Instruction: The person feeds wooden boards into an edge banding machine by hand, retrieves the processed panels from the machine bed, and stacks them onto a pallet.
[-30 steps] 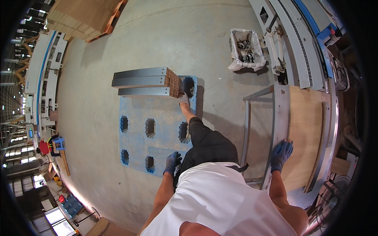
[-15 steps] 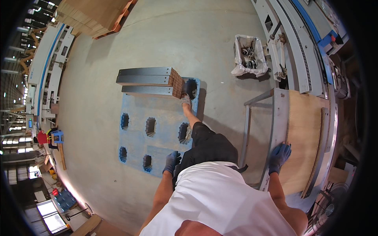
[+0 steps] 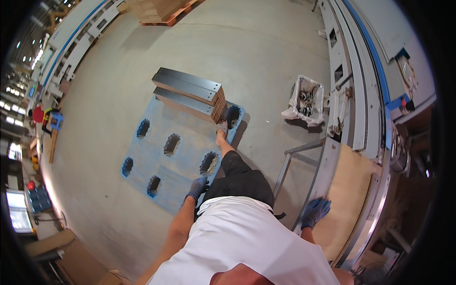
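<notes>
My left hand (image 3: pixel 196 188), in a blue-grey glove, hangs beside my thigh above the near edge of a blue plastic pallet (image 3: pixel 190 133). Its fingers look loosely stretched and nothing shows in them. To the right, my gloved right hand (image 3: pixel 315 212) lies with fingers extended on a metal-framed bench, at the edge of a pale wooden board (image 3: pixel 349 183). On the pallet's far end stands a stack of long strips (image 3: pixel 190 88) with dark, smooth tops and wood-coloured ends. My foot (image 3: pixel 222 129) is on the pallet close to that stack.
A white lined bin (image 3: pixel 304 99) holding dark scraps stands on the floor at the right, near a long machine (image 3: pixel 361 80). Cardboard-coloured stacks (image 3: pixel 156 9) rest on an orange pallet at the back. A person in red (image 3: pixel 38 114) is far left.
My view has turned, so the pallet and stack appear tilted clockwise and the bench sits lower. My right hand stays on the bench and my left hand beside my thigh.
</notes>
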### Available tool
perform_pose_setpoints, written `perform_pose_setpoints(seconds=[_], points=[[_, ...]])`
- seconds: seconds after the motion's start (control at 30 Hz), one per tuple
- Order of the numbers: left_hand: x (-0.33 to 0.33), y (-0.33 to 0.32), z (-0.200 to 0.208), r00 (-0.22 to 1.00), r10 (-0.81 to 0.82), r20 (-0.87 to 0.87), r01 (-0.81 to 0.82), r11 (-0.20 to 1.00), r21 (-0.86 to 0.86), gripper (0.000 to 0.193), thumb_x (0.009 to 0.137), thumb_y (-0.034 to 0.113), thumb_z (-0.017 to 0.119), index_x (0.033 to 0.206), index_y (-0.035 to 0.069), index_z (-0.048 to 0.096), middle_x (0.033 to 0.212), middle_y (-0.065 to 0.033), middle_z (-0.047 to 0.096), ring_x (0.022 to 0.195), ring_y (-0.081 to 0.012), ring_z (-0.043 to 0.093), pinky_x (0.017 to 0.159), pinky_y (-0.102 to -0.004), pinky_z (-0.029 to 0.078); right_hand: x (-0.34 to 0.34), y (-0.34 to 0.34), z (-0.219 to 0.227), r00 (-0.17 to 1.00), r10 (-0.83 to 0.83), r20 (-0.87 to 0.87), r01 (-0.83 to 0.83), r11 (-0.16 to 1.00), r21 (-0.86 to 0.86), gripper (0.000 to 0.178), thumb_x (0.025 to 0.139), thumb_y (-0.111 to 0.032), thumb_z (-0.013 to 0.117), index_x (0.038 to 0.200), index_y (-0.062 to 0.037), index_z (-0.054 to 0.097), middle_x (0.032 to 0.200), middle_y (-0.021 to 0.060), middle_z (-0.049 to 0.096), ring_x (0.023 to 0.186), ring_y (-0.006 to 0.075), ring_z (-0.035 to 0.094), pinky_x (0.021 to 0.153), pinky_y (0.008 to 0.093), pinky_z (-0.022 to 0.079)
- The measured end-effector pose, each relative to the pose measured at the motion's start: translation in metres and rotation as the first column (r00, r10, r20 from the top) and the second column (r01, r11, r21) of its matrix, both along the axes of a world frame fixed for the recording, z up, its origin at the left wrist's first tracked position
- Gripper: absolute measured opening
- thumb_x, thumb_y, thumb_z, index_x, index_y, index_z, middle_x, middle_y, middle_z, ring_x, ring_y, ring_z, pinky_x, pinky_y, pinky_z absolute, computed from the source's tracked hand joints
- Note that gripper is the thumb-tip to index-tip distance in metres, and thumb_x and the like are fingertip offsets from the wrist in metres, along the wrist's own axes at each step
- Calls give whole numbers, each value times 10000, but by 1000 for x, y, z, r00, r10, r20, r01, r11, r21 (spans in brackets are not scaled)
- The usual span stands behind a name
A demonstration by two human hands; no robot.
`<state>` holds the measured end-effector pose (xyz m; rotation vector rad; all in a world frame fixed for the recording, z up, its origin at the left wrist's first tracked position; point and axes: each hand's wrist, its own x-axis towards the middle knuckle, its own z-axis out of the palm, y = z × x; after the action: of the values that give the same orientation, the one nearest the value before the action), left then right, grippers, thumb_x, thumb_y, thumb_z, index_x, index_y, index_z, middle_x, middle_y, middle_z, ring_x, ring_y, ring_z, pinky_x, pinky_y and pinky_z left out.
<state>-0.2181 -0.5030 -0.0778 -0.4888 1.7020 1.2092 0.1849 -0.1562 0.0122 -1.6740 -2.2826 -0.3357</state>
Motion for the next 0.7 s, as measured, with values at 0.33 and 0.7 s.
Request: perform_pose_setpoints(seconds=[0.33, 0.7], points=[[22, 6, -17, 997, 74, -35, -72, 997, 38, 330, 871, 336, 606, 966, 23, 651, 769, -66, 649, 567, -206, 613, 506, -341, 474, 13, 9, -6, 998, 58, 39, -63, 991, 122, 221, 941, -212, 489, 976, -10, 572, 1191, 270, 565, 1059, 432, 526, 899, 504, 407], [46, -41, -31, 940, -169, -295, 190, 981, 42, 268, 860, 329, 575, 805, 74, 635, 723, -60, 622, 564, -185, 577, 491, -333, 411, -6, 6, 2, 997, -70, 44, 79, 964, -254, 388, 929, -240, 505, 1211, 24, 534, 1330, 313, 489, 1255, 457, 430, 1055, 530, 315]])
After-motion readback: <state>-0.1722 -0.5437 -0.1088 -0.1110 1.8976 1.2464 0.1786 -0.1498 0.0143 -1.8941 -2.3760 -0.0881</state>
